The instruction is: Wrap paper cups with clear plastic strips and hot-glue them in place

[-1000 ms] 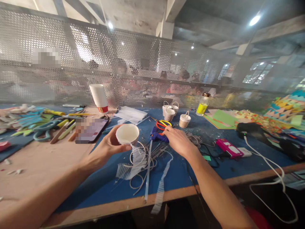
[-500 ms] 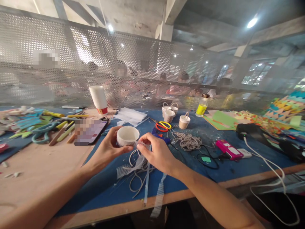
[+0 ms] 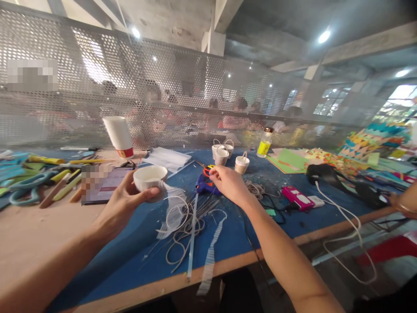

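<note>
My left hand (image 3: 122,200) is closed round a small white cup (image 3: 150,177), held just above the blue mat (image 3: 260,234). A clear, ribbed plastic strip (image 3: 172,206) hangs from the cup's side down to the mat. Over to the right, my right hand (image 3: 230,184) has its fingers stretched out and nothing visible in them. Its fingertips are at the blue glue gun (image 3: 204,188) and the yellow-and-red scissors (image 3: 208,168). Loose white cord (image 3: 182,226) and thin strips lie between my arms.
Three small cup baskets (image 3: 224,155) and a yellow bottle (image 3: 264,142) stand behind. A paper cup stack (image 3: 119,135), a phone (image 3: 100,184) and teal scissors (image 3: 22,188) lie left. A pink device (image 3: 295,196), a black tool with white cable (image 3: 345,234) and coloured paper (image 3: 368,143) are right. Another person's hand (image 3: 404,202) shows at the right edge.
My right hand went from the glue gun to the cup, pinched the strip there, then returned to the glue gun and scissors. The cup rose slightly with the strip hanging from it.
</note>
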The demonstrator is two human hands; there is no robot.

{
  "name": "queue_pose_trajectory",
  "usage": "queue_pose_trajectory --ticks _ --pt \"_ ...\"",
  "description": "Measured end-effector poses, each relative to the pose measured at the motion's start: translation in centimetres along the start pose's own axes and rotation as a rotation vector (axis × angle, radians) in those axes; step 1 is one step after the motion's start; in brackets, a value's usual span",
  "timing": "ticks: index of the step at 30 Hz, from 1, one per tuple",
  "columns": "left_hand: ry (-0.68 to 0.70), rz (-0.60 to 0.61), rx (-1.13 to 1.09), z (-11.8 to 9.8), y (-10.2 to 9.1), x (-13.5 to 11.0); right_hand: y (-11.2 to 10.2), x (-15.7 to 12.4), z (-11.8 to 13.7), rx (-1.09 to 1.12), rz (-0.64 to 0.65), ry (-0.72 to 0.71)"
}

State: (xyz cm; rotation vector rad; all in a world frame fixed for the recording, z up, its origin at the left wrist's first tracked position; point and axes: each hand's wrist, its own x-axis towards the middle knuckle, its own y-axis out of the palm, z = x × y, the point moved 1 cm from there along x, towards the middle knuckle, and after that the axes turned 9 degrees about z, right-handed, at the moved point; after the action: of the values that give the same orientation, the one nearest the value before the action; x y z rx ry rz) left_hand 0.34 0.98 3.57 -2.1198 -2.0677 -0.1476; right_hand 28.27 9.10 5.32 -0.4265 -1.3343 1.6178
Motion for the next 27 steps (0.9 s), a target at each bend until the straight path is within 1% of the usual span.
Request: queue_pose_trajectory --ticks 2,4,6,9,14,18,21,23,27 --pt "0.005 0.008 -0.009 0.4 -0.2 0.2 0.7 0.2 -0.6 -0.156 0.155 -0.003" --pt "-0.001 0.008 -0.003 0.7 -0.2 0.3 1.4 0.1 -0.6 -0.232 0.226 -0.019" --pt "-0.005 -0.008 0.022 0.8 -0.3 0.3 1.8 0.1 -0.4 -0.263 0.237 -0.019" --pt "-0.002 -0.020 0.052 0.8 -0.3 0.2 1.5 -0.1 -0.5 -0.277 0.269 -0.004" --pt "-0.010 -0.016 0.055 0.7 -0.3 0.2 0.1 -0.7 -1.9 -0.251 0.322 0.033" --pt "-0.016 -0.017 0.070 0.9 -0.4 0.2 0.1 -0.8 -3.1 -0.177 0.368 0.042" --pt "-0.007 -0.024 0.079 0.9 -0.4 0.3 0.3 -0.6 -3.6 -0.099 0.361 0.040" --pt "0.008 -0.036 0.080 0.8 -0.4 0.3 0.2 -0.5 -3.7 -0.041 0.320 0.048" --pt "0.020 -0.023 0.062 0.6 -0.5 0.4 -0.6 -0.3 -3.8 0.096 0.212 0.084"
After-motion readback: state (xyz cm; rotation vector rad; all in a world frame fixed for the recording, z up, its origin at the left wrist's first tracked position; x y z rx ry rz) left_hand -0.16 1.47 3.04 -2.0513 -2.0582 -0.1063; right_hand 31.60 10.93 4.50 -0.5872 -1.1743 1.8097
